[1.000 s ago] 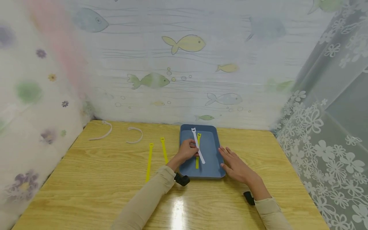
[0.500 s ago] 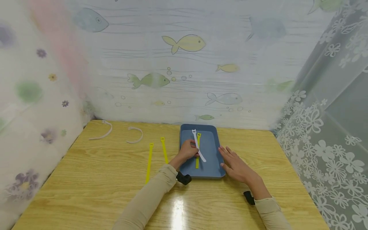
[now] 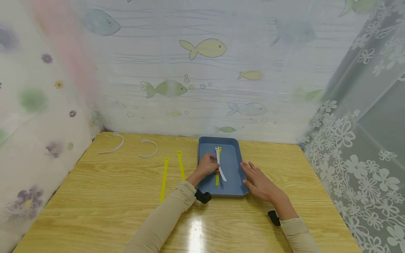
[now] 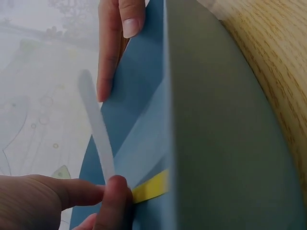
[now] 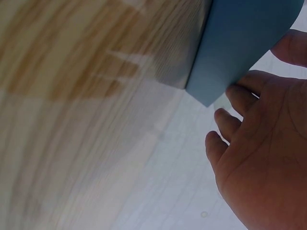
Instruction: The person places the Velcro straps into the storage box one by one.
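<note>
Over the blue tray (image 3: 232, 186) my left hand (image 3: 206, 166) pinches a white cable tie (image 3: 222, 173) between thumb and finger. In the left wrist view its tail (image 4: 97, 125) sticks up from the fingertips. A yellow cable tie (image 3: 217, 180) lies in the tray just under the white one, partly covered by it. At the tray's right side my right hand (image 3: 260, 182) rests with its fingers extended against the rim. The right wrist view has those fingers (image 5: 240, 98) at the tray's outer wall (image 5: 230, 52).
Two more yellow ties (image 3: 165, 179) lie left of the tray, one partly hidden by the left arm. Two curled white ties (image 3: 155, 149) lie farther left at the back of the wooden table (image 3: 95, 196). A fish-patterned curtain (image 3: 202, 105) hangs behind.
The white tie in my left hand has come lower and toward me, its head now beside the yellow tie's head. My right hand has stayed at the tray's edge.
</note>
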Demonstrator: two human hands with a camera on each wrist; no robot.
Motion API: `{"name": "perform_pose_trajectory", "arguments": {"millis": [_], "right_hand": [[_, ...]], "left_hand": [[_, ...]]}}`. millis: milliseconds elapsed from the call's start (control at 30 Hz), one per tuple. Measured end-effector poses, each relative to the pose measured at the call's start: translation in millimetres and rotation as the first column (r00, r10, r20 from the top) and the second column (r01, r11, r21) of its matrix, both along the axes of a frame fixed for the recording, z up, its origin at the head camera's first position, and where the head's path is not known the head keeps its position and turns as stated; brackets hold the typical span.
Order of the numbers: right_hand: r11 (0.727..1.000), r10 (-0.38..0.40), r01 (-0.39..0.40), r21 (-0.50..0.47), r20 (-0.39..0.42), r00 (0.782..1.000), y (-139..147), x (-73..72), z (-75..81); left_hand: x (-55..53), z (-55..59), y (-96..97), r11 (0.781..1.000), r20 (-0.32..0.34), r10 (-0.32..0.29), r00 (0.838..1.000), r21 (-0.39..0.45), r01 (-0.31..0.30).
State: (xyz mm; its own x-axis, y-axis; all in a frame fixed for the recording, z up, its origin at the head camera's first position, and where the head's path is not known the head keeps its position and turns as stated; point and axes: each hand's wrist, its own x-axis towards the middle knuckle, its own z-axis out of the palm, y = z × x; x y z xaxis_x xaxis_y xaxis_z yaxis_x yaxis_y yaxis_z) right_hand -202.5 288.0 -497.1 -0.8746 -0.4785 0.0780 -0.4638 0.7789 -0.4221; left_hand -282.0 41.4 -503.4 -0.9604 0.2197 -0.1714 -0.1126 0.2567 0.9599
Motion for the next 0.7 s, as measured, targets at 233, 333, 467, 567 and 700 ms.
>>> {"name": "perform_pose_trajectory", "arguments": {"millis": [233, 333, 467, 567, 700], "right_hand": [[1.000, 0.004, -0.005, -0.006, -0.005, 1.000, 0.0, 1.7, 2.9], [1.000, 0.004, -0.004, 0.002, -0.002, 1.000, -0.4, 2.4, 3.9], [1.000, 0.008, -0.008, 0.004, -0.008, 1.000, -0.5, 3.0, 4.4], [1.000, 0.008, -0.008, 0.003, -0.011, 1.000, -0.6, 3.3, 4.4], [1.000, 0.002, -0.001, 0.006, -0.011, 1.000, -0.9, 3.3, 4.1]], "left_hand": [[4.5, 9.8, -4.1, 0.994, -0.058, -0.055, 0.997, -0.102, 0.048], [5.7, 13.4, -6.0, 0.992, -0.053, -0.081, 0.995, -0.100, 0.075], [7.2, 16.5, -9.3, 0.992, -0.038, -0.120, 0.992, -0.042, 0.118], [7.6, 17.7, -12.6, 0.989, -0.026, -0.147, 0.989, 0.020, 0.147], [8.0, 20.8, -16.9, 0.981, 0.012, -0.164, 0.986, 0.106, 0.162]]}}
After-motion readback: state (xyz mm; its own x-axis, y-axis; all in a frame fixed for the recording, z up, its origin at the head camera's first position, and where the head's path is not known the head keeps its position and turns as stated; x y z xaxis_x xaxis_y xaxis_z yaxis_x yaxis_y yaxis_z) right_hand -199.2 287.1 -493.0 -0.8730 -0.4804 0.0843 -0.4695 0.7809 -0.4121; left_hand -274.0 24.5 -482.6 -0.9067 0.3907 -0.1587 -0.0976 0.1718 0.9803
